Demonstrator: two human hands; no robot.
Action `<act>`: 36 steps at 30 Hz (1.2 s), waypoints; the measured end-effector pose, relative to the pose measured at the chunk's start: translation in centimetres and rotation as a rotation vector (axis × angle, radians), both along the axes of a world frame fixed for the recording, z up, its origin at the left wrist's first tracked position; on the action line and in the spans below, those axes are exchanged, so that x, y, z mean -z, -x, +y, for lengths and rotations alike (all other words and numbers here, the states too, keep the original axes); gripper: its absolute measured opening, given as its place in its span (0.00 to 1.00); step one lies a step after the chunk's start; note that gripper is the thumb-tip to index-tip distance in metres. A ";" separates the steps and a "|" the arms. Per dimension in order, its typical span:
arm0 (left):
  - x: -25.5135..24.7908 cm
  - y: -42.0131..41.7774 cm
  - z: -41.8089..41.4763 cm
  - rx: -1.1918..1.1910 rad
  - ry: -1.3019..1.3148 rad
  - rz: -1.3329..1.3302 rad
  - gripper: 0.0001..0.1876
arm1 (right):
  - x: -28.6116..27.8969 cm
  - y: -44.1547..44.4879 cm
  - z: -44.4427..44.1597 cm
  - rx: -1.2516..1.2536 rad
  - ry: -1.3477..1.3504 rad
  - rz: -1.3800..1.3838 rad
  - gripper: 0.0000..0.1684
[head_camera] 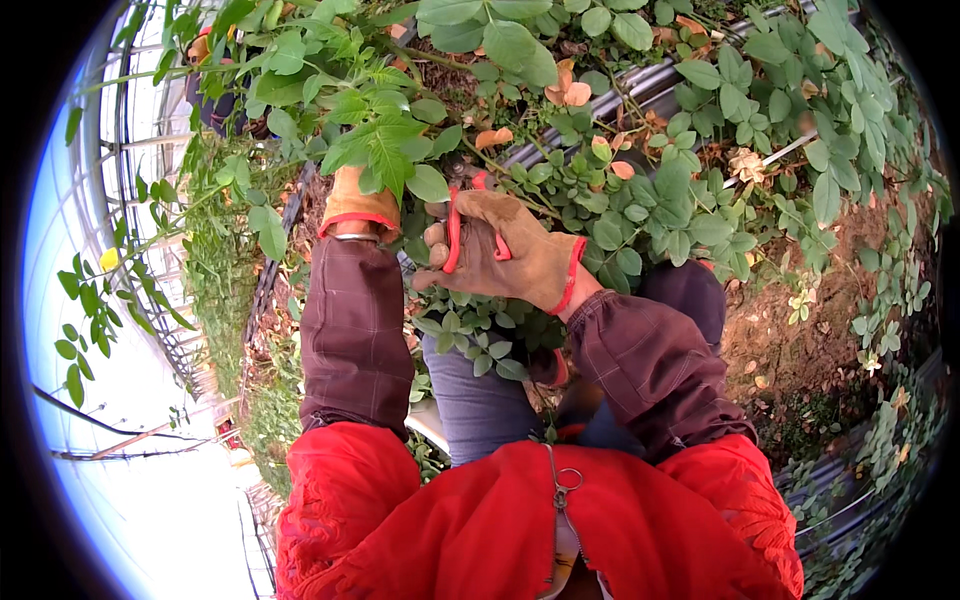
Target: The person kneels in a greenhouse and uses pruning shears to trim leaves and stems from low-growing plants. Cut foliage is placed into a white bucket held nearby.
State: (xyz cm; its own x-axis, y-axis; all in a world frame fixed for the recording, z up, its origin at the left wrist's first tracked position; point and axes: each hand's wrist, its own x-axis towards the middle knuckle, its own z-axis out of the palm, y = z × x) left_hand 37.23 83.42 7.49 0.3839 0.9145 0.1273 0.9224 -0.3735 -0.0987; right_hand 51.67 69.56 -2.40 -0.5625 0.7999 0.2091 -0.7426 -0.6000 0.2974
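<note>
My right hand (517, 251), in a brown work glove with a red cuff, is closed around red-handled pruning shears (454, 232). The handles stand apart in the palm, and the shears' head points up among rose leaves, partly hidden. My left hand (360, 199), in a tan glove with a red hem, reaches up into the foliage. Serrated green leaves (382, 135) cover its fingers, so what it holds cannot be seen. Leafy rose stems (480, 330) hang just below the shears, above my legs.
Rose bushes (697, 187) spread across the top and right, over metal rails (630, 94) and bare soil (810, 330). Long stems arch at the left before the greenhouse frame (112, 142). Another person (217, 90) is partly visible at the upper left.
</note>
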 end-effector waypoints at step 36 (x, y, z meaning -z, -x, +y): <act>0.2 1.7 -1.5 -0.125 0.006 -0.128 0.09 | -0.5 -1.5 0.8 0.065 -0.701 -2.081 0.33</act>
